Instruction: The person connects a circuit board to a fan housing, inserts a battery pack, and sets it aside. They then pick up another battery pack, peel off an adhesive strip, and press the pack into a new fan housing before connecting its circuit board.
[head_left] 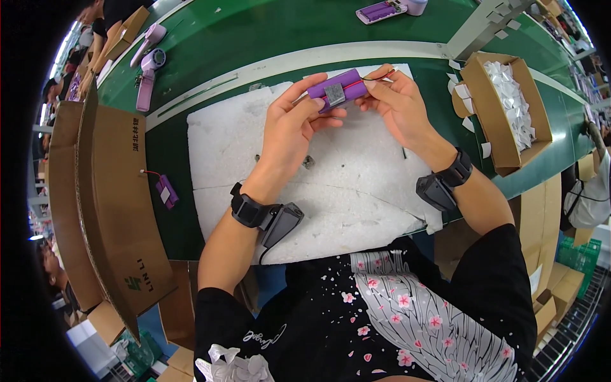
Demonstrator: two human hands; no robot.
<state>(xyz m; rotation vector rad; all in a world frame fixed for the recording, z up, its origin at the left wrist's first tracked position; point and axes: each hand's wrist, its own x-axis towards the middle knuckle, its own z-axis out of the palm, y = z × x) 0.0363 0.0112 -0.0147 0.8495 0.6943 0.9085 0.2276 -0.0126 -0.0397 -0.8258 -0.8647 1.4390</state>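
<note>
Above the far part of a white foam sheet (356, 184), a purple battery pack (345, 79) is held up between my hands. A grey square pad (334, 95) sits on its face, and red and dark wires run off its right end. My left hand (287, 118) is closed round the left end, thumb beside the pad. With its fingers pinched at the wires and the right end, my right hand (400, 105) steadies the other side. On the green table to the left lies another purple battery pack (167, 192) with a white label and a lead.
A large brown carton (121, 204) stands open on the left. At the right, a cardboard box (474, 83) holds many white pieces, with some scattered beside it. Pink handheld devices (146, 89) lie at the far left. An opened device (382, 11) shows purple cells at the far edge.
</note>
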